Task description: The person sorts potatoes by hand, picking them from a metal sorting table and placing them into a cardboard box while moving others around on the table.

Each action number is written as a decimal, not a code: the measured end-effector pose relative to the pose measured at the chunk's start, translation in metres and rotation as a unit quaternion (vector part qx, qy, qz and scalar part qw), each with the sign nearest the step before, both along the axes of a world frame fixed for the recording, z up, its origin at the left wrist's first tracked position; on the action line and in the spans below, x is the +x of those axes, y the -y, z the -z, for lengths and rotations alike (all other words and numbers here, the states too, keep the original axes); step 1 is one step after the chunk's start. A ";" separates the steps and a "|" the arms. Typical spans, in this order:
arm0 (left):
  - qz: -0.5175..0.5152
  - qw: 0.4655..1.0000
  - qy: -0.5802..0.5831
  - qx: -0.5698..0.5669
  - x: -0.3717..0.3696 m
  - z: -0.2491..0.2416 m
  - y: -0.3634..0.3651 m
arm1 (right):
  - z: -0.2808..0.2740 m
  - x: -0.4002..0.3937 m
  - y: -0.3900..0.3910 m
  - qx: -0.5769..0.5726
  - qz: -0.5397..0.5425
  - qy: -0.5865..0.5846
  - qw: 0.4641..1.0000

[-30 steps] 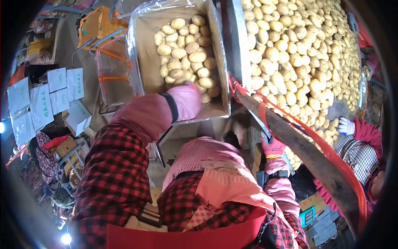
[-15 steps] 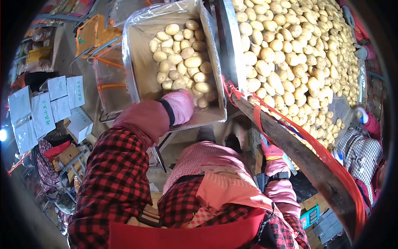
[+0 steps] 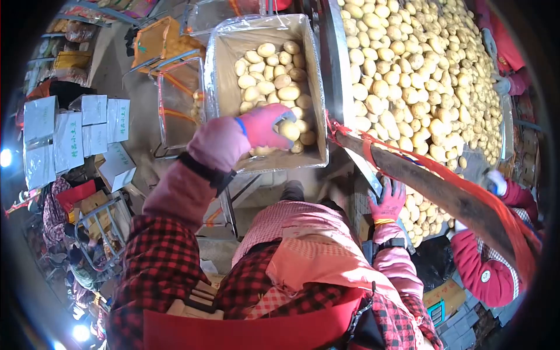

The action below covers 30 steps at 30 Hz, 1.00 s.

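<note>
One potato sits in the curled fingers of the left hand, which wears a pink glove and hovers over the near end of a plastic-lined cardboard box. That box is partly filled with potatoes heaped toward its right wall, and the held one hangs just above the near edge of the heap. The right hand, also in a pink glove, rests with fingers spread and gripping nothing against the underside of the sorting table's dark edge board, just beside a red strap. Beyond that board, to the right, a large bed of loose potatoes covers the table. A co-worker's red sleeve and white-gloved hand reach in at the far right. Judging by the grasp, the potato is best set down low into the bare left part of the box rather than dropped, so it does not bruise or roll the heap. Left of the box stand an orange-framed crate and stacked white cartons.
</note>
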<state>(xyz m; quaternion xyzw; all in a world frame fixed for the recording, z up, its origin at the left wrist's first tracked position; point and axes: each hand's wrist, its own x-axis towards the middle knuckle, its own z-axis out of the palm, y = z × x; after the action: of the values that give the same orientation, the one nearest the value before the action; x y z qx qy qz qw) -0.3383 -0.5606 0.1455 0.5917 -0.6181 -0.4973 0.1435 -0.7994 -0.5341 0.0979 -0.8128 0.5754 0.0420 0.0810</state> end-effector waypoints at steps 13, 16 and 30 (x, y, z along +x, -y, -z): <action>-0.244 0.661 0.194 -0.683 0.064 -0.152 -0.107 | 0.004 0.002 0.006 -0.102 -0.080 0.067 0.989; -0.352 0.542 0.294 -0.704 0.129 -0.184 -0.088 | -0.004 0.004 0.004 -0.062 -0.042 0.030 0.997; -0.444 0.602 0.107 -0.655 0.139 -0.158 -0.096 | -0.023 0.016 0.007 0.017 -0.022 -0.007 1.000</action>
<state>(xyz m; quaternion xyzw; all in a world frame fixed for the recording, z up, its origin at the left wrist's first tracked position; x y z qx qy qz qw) -0.1994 -0.4644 0.3031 0.5901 -0.4507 0.2321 0.6283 -0.7832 -0.5412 0.1207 -0.8235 0.5570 0.0597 0.0899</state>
